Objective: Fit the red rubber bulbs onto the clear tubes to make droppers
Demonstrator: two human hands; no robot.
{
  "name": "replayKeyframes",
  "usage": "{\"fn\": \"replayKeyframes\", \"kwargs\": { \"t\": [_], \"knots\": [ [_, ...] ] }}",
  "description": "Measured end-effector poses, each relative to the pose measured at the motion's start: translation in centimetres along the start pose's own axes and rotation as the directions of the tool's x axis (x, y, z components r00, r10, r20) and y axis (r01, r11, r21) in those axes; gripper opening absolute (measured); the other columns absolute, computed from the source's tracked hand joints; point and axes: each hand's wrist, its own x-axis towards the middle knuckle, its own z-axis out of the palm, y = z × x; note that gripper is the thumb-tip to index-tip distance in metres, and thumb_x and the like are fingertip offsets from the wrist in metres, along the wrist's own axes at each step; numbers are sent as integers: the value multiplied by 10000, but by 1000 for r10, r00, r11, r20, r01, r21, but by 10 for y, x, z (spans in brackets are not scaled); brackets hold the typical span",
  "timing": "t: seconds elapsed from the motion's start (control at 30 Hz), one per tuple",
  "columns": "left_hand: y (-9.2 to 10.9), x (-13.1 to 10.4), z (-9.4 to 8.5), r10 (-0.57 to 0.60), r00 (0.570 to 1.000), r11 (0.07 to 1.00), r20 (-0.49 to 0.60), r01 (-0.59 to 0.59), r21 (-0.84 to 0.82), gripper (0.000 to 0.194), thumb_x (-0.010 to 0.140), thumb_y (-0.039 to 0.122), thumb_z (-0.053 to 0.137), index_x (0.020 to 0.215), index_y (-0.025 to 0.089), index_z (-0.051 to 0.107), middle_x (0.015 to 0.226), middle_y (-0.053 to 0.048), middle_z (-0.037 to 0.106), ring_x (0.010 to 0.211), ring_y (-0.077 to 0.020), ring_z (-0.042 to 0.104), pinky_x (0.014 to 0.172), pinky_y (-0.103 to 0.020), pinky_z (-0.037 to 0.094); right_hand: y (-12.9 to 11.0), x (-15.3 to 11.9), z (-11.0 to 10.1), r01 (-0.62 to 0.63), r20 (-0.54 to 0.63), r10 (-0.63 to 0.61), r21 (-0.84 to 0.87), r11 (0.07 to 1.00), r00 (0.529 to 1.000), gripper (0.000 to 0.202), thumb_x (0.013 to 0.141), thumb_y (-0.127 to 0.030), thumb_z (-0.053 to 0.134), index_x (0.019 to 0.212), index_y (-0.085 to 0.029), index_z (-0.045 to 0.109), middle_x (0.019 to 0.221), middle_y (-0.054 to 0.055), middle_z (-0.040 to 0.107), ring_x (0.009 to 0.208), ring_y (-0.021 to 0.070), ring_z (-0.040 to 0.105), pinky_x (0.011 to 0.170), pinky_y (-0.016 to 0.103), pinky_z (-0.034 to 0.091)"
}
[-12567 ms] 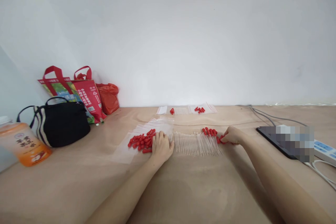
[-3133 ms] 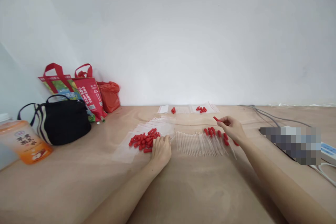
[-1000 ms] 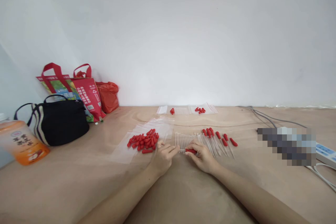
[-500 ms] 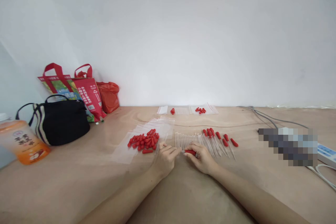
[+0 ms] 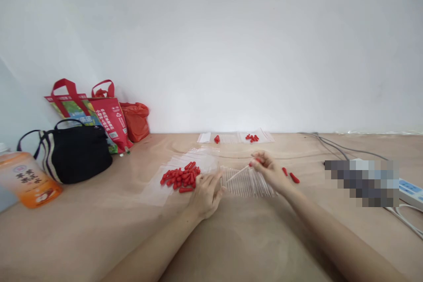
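Note:
A row of thin clear tubes [image 5: 246, 185] lies on the table in the middle. Over its right part my right hand [image 5: 269, 172] pinches the red bulb [image 5: 254, 162] of one dropper, whose clear stem slants down to the left across the row. My left hand [image 5: 208, 194] rests at the row's left end, fingers apart, with nothing seen in it. Just left of it, several red bulbs [image 5: 181, 178] lie heaped on clear plastic bags [image 5: 153, 189]. To the right of my right hand, two red bulbs [image 5: 294, 178] show; others there are hidden by the hand.
Small clear bags [image 5: 231, 138] with red bulbs lie near the wall. At the left stand a black bag [image 5: 77, 154], a red and green bag [image 5: 109, 119], a red plastic bag [image 5: 136, 121] and an orange container [image 5: 31, 179]. Cables and a power strip [image 5: 410, 189] are at the right.
My right hand has moved up and right, away from my left hand, with the red bulb and its stem now slanting over the row. The fingers of my left hand have spread.

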Motion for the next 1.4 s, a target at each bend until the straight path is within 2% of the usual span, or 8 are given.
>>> {"fn": "replayKeyframes", "kwargs": {
  "t": [0.17,0.33,0.47,0.7,0.97,1.1,1.27,1.4],
  "knots": [
    [-9,1,4,-173,984,962,-39,177,207,199,782,280,490,949,207,568,919,-55,603,895,-237,495,760,-392,288,2,24,-75,-49,-111,8,-374,926,994,426,772,-471,438,1064,-183,552,699,14,580,646,129,537,607,248,416],
    [-10,3,7,-250,967,920,-50,253,300,210,756,325,519,914,197,574,881,-64,588,858,-246,484,740,-394,293,23,25,-112,-141,-102,99,-792,593,990,311,748,-385,471,927,-157,584,581,10,576,582,157,543,570,262,382],
    [-10,3,6,-273,962,912,-19,265,313,222,772,350,495,918,204,576,909,-58,583,883,-238,472,752,-384,281,36,22,-113,-112,-17,194,-863,493,981,233,753,-368,461,802,-183,594,628,21,606,585,148,548,561,241,367],
    [-12,5,5,-304,953,900,-6,289,327,204,783,327,476,912,207,579,903,-47,583,894,-225,468,754,-373,269,35,21,-112,-150,-12,305,-888,434,952,335,728,-427,490,937,-172,551,570,-2,581,527,140,533,493,221,325],
    [-14,9,-2,-342,937,862,-74,344,372,236,730,367,529,873,183,567,892,-69,561,885,-236,454,750,-371,269,8,20,-112,-166,95,518,-886,434,850,166,573,-313,634,612,-167,565,603,27,607,527,130,533,448,203,320],
    [-14,8,-2,-331,939,857,-93,341,387,205,731,365,525,805,181,575,896,-71,543,884,-235,445,755,-378,269,1,17,-99,-191,69,594,-912,363,801,80,565,-216,588,520,-166,544,487,11,559,473,124,516,414,202,309],
    [-15,8,-2,-318,944,869,-85,326,372,185,741,352,513,733,182,585,894,-69,534,897,-229,434,769,-382,271,0,17,-91,-192,23,600,-937,292,800,91,548,-184,552,462,-167,528,447,12,526,462,131,513,409,213,315],
    [-13,10,-4,-343,935,856,-86,349,381,203,729,344,523,814,171,588,904,-79,535,904,-236,430,788,-394,268,2,20,-91,-218,-26,609,-945,245,793,101,524,-192,572,440,-160,526,467,43,553,486,156,539,423,229,336]
  ]
}}
